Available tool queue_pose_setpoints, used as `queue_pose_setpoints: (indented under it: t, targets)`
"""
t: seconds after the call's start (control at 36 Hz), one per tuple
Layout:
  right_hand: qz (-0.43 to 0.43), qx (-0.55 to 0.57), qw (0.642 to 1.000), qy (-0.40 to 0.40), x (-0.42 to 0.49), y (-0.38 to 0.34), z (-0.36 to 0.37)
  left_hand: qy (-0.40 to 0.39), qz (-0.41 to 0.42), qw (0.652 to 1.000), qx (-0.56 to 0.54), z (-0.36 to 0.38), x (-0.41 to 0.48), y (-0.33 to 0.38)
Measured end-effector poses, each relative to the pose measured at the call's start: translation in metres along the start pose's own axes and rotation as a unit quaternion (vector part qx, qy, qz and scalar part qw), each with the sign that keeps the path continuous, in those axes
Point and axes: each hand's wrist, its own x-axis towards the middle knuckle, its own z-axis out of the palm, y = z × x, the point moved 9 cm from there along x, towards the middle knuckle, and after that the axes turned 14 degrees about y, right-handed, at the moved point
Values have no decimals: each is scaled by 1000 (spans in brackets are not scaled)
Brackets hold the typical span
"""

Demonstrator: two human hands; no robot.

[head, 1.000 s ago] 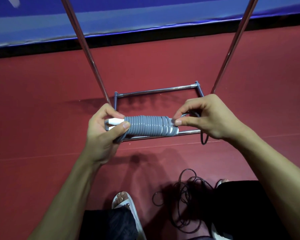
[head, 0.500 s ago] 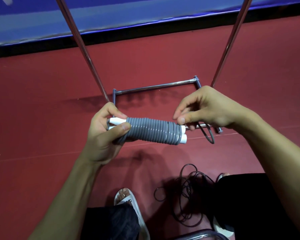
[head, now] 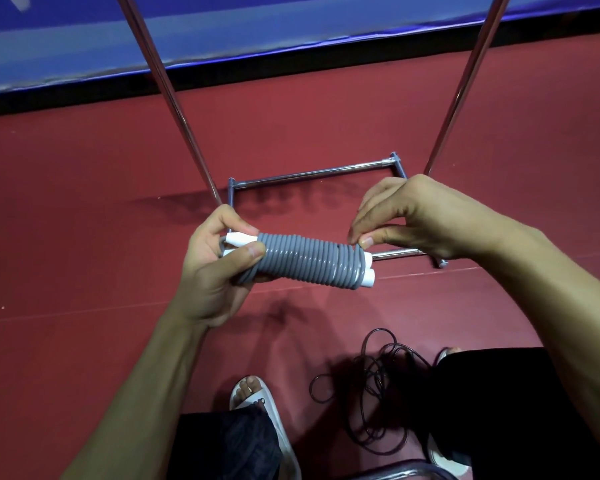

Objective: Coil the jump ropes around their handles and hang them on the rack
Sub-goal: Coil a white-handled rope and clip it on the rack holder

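Left grip (head: pixel 215 271) is clamping the coiled grey jump rope (head: pixel 305 261); right grip (head: pixel 413 220) is pinching its last turn.
It is being held above the red floor (head: pixel 84 237), long axis running left to right, white handles (head: pixel 368 271) poking out; the right fingers (head: pixel 385 238) seem to be tucking the rope's end, partly hidden. Just beyond, the rack (head: pixel 312 173) is standing; a black rope (head: pixel 378 393) is lying loose by the feet (head: pixel 248 386).

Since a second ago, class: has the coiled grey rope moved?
Yes. Against the rack's front bar, the coiled grey rope has shifted slightly right, and its right end now shows below the bar it overlapped before.
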Motion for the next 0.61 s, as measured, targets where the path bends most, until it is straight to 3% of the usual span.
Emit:
queue_pose_setpoints:
  t: [0.22,0.36,0.47,0.61]
  targets:
    - [97,66,993,15,-10,13,11,-8,-6,998,-58,2,2,2]
    - [148,154,972,97,-9,8,21,96,-16,990,-98,-8,3,-2]
    - [234,304,906,179,-9,8,32,188,-30,972,-135,-7,-2,-8]
    - [312,457,813,180,-13,6,57,229,-40,958,-165,-4,-3,-14]
